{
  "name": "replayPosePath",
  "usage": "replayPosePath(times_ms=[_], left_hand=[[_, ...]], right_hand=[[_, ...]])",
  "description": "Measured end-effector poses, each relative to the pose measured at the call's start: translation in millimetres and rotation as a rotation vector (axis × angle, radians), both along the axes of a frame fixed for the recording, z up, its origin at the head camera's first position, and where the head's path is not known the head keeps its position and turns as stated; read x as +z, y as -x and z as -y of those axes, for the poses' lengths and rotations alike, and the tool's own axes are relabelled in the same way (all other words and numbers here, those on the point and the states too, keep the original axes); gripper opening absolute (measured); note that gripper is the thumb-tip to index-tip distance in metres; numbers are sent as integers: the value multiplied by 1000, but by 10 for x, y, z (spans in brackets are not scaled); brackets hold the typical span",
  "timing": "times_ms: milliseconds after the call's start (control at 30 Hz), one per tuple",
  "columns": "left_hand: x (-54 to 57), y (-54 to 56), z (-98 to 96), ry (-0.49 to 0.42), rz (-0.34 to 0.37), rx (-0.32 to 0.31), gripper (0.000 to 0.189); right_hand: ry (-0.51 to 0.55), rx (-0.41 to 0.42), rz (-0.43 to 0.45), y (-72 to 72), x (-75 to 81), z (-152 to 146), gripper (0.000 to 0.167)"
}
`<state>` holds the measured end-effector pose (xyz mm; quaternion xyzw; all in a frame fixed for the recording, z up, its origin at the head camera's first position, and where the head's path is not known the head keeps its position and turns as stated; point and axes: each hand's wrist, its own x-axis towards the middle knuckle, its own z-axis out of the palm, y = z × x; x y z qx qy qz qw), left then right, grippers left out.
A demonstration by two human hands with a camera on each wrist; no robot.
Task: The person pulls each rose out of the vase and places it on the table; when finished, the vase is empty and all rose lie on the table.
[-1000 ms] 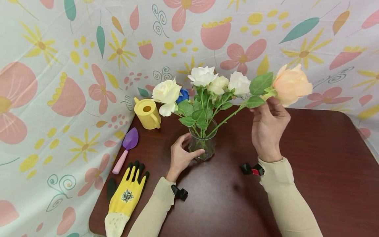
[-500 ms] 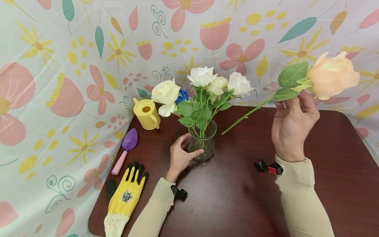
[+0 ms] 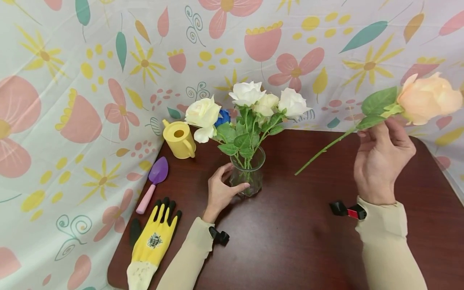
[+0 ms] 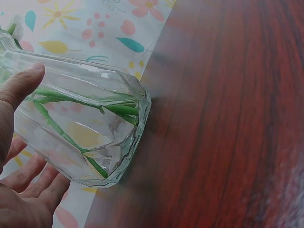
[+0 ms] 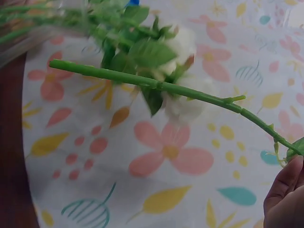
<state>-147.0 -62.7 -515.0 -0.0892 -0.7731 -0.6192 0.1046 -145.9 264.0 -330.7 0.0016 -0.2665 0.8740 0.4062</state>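
My right hand (image 3: 384, 161) pinches a peach artificial rose (image 3: 429, 98) just below its bloom, over the right side of the table. Its bare green stem (image 5: 194, 94) slants down to the left, apart from the vase. My left hand (image 3: 222, 192) holds the side of a clear glass vase (image 3: 255, 183), thumb in front and fingers behind. White and cream roses (image 3: 247, 93) stand in the vase, with a blue flower (image 3: 223, 117) partly hidden among them. Through the glass, the left wrist view shows green stems (image 4: 71, 135) reaching the base.
A yellow watering can (image 3: 179, 139) stands at the back left of the dark wood table (image 3: 275, 241). Nearer along that edge lie a purple trowel (image 3: 158, 171) with a pink handle and a yellow and black glove (image 3: 154, 237). A flower-print cloth (image 3: 145, 96) hangs behind.
My right hand has moved right with the peach rose, and its stem has come out of the vase. My left hand has stayed on the vase.
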Motion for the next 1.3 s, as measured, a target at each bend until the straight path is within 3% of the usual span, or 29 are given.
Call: replayPosePath(times_ms=[567, 1000, 1300], left_hand=[[-13, -2, -2, -5, 0, -2, 76], [-3, 4, 1, -10, 28, 7, 79], [2, -5, -5, -15, 17, 6, 78]], right_hand=[[-24, -69, 215, -5, -588, -714, 19], [-63, -8, 554, -47, -972, -1291, 21], [-179, 93, 698, -83, -1122, -1610, 13]])
